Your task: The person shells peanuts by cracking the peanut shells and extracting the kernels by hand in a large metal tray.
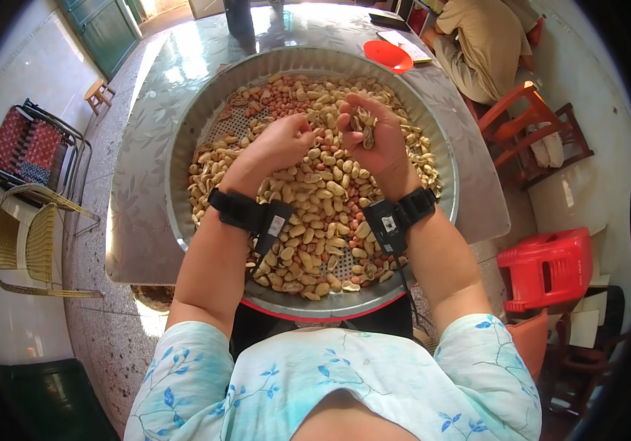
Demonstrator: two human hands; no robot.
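Note:
A wide round metal tray [183, 140] with a perforated bottom holds a heap of unshelled peanuts [315, 195]. Shelled reddish kernels [297, 106] lie among them, mostly toward the far side. My left hand [282, 143] hovers over the heap with its fingers curled together; whatever they pinch is hidden. Just to its right, my right hand [380, 143] is turned palm up, cupping several peanut shells [364, 126] between palm and fingers. The hands are apart from each other. Each wrist wears a black strap with a small box.
The tray rests on a patterned table [142, 184], its near rim overhanging the edge. A red plate [388, 56] and a notebook [406, 45] lie at the far right. Another person [481, 48] sits beyond. Chairs stand on both sides; a red plastic stool [547, 264] is at right.

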